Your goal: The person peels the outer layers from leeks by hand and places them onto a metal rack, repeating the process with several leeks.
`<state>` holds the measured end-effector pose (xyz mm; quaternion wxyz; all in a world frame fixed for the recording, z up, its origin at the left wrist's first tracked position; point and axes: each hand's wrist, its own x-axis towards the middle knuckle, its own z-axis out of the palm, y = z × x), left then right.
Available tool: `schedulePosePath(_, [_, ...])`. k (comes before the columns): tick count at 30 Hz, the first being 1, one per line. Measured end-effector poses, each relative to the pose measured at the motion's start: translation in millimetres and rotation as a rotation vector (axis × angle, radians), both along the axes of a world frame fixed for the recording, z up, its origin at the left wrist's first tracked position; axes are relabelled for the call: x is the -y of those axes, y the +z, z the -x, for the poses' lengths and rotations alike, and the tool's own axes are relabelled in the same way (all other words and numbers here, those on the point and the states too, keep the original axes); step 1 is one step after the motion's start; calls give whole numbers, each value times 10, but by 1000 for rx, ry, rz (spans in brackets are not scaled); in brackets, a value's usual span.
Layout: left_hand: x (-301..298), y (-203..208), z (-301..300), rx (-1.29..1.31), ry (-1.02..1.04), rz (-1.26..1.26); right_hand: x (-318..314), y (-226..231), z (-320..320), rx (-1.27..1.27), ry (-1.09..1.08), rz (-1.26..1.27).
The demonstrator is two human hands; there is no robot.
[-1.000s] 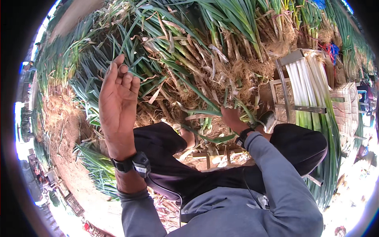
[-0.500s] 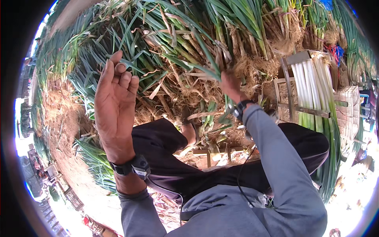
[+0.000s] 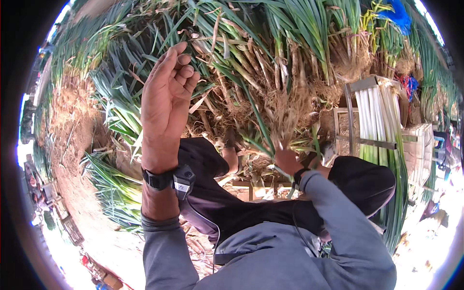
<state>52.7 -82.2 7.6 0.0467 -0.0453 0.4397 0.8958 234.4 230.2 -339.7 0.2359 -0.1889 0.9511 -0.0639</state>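
Observation:
My right hand (image 3: 287, 160), somewhat blurred, is closed around a long green leek leaf (image 3: 261, 123). The leaf slants from the hand up and left across the roots of the pile; a bit of green shows below the fist too. My left hand (image 3: 168, 104) is raised at the left with its palm showing and its fingers loosely bent and apart, nothing in it. Beyond both hands lies a large heap of unpeeled leeks (image 3: 251, 63), green tops away from me and tangled brown roots (image 3: 297, 106) nearest me.
At the right a wood and metal rack (image 3: 349, 116) holds cleaned leeks (image 3: 374, 111) with white stems. A pale crate (image 3: 418, 145) stands beyond it. More leeks (image 3: 118, 193) lie at the left by my dark-trousered legs (image 3: 217, 200). Blue plastic (image 3: 398, 17) shows at the far right.
My right hand has pulled down toward my lap with the green leaf in its grip. The left hand has shifted up and right in the picture, still holding nothing.

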Motion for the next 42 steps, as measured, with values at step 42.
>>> schedulePosePath(42, [221,20,77,59,98,29,763,-124,2653,-473,-295,78])
